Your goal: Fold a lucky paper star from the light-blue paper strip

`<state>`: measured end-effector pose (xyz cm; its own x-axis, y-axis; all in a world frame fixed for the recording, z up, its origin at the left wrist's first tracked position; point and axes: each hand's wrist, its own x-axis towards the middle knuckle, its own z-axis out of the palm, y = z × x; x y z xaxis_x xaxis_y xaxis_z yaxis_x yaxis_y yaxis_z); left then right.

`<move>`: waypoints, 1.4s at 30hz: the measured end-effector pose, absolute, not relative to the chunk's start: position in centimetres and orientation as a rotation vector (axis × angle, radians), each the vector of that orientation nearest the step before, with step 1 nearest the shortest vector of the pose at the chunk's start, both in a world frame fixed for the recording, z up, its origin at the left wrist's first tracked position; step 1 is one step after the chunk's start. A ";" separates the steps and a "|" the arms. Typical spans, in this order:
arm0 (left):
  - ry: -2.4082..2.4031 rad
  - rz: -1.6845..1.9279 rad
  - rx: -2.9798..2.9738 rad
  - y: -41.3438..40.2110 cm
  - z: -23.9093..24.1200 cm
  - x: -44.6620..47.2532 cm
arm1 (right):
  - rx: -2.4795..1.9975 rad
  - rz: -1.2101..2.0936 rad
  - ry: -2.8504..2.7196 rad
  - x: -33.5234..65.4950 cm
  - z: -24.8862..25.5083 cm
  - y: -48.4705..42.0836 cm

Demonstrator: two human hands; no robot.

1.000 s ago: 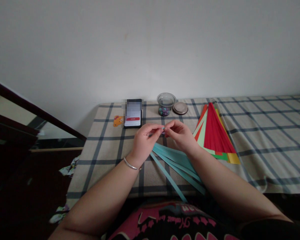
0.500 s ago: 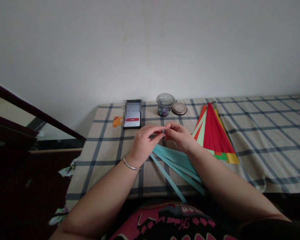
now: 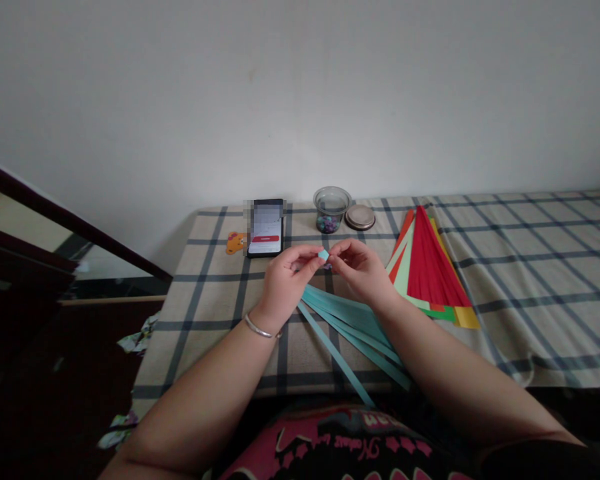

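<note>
Checked cloth (image 3: 205, 293) covers the table, plain white wall behind. I see the left hand (image 3: 286, 283) pinching a small folded teal paper piece (image 3: 323, 255) between thumb and fingertips. Right hand (image 3: 363, 272) sits just beside it, fingertips at the piece; can't tell if it's actually gripping. Below the pinch: loose teal strips (image 3: 353, 327) fanned on the cloth. Right of it: red, green and yellow strips (image 3: 430, 267). Beyond it: phone (image 3: 265, 227), open jar (image 3: 332, 209), lid (image 3: 360, 217).
</note>
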<state>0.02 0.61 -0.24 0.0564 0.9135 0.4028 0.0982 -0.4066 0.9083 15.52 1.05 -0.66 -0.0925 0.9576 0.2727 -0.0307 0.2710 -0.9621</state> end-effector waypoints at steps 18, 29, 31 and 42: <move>1.083 1.410 1.593 0.4 0.4 -0.1 | -1.024 0.874 -1.480 15.8 -0.4 0.7; 1.056 1.389 1.551 0.6 0.1 0.0 | -1.023 0.945 -1.450 15.9 -0.4 0.8; 1.060 1.389 1.542 0.5 0.0 0.0 | -1.024 0.939 -1.458 15.9 -0.3 0.7; 1.016 1.379 1.530 0.7 -0.3 0.0 | -0.986 0.922 -1.478 15.8 -0.1 0.5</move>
